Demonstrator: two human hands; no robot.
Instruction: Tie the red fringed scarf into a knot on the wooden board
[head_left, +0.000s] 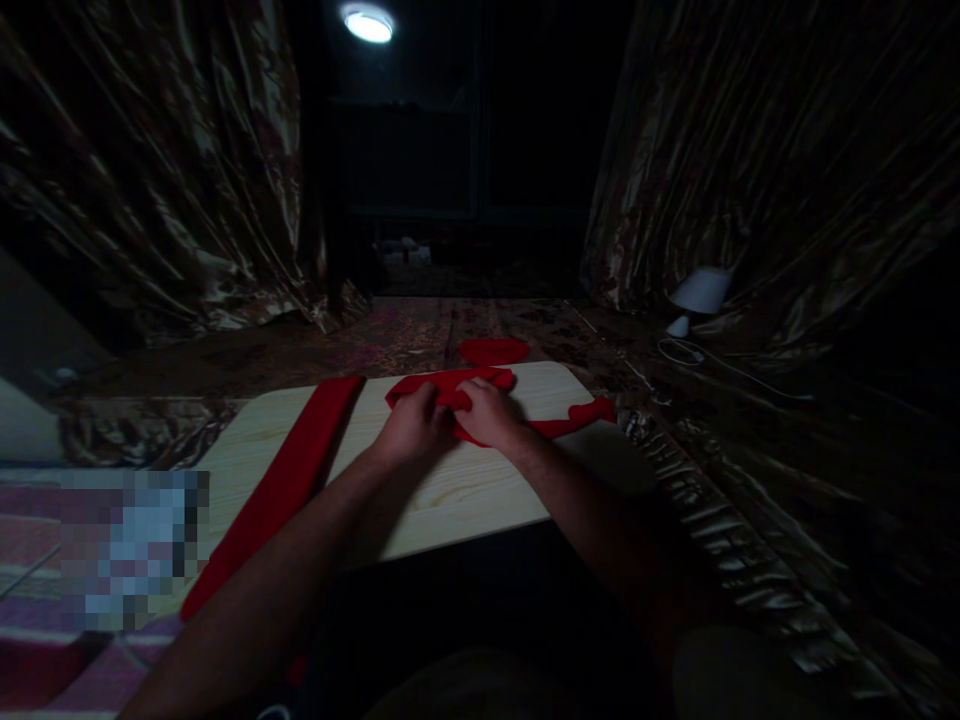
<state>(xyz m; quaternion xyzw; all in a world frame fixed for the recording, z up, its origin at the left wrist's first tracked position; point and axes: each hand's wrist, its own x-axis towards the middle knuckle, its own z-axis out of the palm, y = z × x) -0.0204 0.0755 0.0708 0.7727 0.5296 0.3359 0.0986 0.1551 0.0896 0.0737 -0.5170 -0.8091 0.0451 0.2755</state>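
A bunched piece of red cloth (pixel 451 381) lies near the far edge of the light wood-grain table (pixel 457 500). My left hand (pixel 415 420) grips its left part with curled fingers. Close beside it, my right hand (pixel 487 410) is closed on the same cloth, the fingertips partly hidden by fabric. From under the right hand a narrow red tail (pixel 592 411) trails to the table's right edge. A long, flat red strip of fabric (pixel 289 485) lies slanting across the table's left side, partly behind my left forearm.
Past the table's far edge lies another red piece (pixel 493 350) on the patterned cover (pixel 397 335). A white lamp (pixel 703 290) with a cord stands at the right. Heavy curtains (pixel 247 200) hang on both sides. Striped bedding (pixel 30 560) and a blurred-out object (pixel 135 550) are at left.
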